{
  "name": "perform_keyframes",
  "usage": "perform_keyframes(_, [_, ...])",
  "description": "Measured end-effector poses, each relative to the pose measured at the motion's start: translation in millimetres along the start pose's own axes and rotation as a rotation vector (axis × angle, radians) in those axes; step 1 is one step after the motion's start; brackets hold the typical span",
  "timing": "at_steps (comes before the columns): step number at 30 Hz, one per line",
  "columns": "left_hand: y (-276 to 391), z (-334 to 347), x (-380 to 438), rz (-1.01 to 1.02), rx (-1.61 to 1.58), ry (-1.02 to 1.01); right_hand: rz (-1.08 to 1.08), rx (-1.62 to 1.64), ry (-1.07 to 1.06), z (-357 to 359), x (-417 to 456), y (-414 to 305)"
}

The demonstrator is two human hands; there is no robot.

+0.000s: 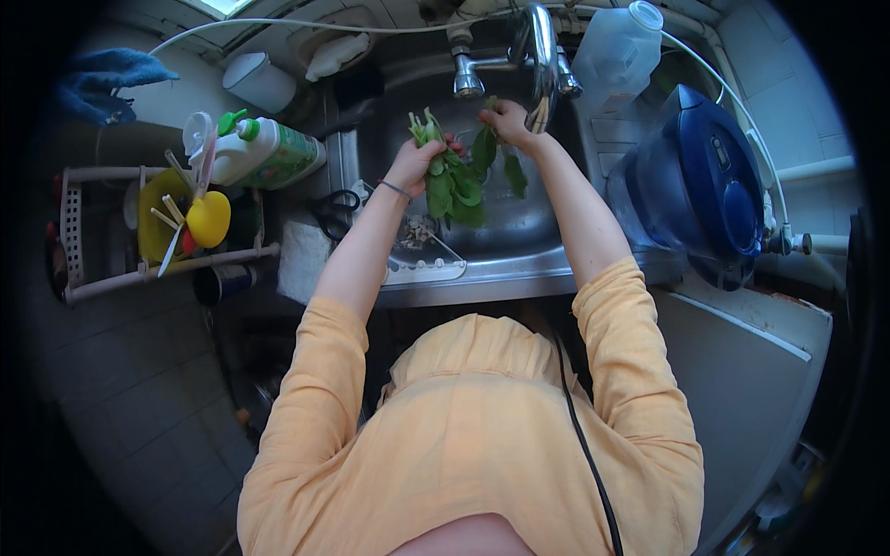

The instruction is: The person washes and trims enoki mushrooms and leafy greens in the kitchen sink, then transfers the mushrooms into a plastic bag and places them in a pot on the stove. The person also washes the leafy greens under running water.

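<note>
Over the metal sink, my left hand grips a bunch of leafy greens by the stalks, cut ends up and leaves hanging down. My right hand, just below the curved chrome faucet, pinches a few more leaves by their stems. These hang to the right of the bunch, over the basin. Under my left forearm, a white plastic rack lies at the sink's left front, with small scraps beside it.
Black-handled scissors lie left of the sink, near a detergent bottle and a utensil rack. A blue water filter pitcher stands at the right. Behind it is a translucent plastic jug. A white cup stands at the back left.
</note>
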State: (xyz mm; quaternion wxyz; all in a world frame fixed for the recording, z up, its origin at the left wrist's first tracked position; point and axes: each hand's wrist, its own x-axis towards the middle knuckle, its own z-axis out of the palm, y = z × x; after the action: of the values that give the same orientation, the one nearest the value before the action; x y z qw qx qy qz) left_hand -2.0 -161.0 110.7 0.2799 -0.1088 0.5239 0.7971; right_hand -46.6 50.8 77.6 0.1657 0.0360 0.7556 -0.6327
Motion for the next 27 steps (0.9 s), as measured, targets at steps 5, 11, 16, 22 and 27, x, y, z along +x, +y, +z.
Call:
perform_keyframes(5, [5.8,-14.9,-6.0,0.03,-0.044,0.076,-0.028,-0.524,0.028,6.7,38.7,31.2])
perform_keyframes(11, [7.1,-24.3,-9.1,0.017,-0.065,0.102,0.033,-0.698,0.055,43.0,63.1,107.1])
perform_keyframes(16, [8.5,-23.2,-12.4,0.008,-0.092,0.06,0.18,-0.268,0.413,43.5,36.3,111.0])
perform_keyframes(22, [11.1,-15.7,-12.6,0.026,-0.086,0.024,0.032,-0.258,0.474,32.4,-9.7,62.6])
perform_keyframes(27, [-1.7,-17.3,0.5,-0.052,-0.021,-0.012,-0.038,0.577,0.58,-6.2,-41.8,14.8])
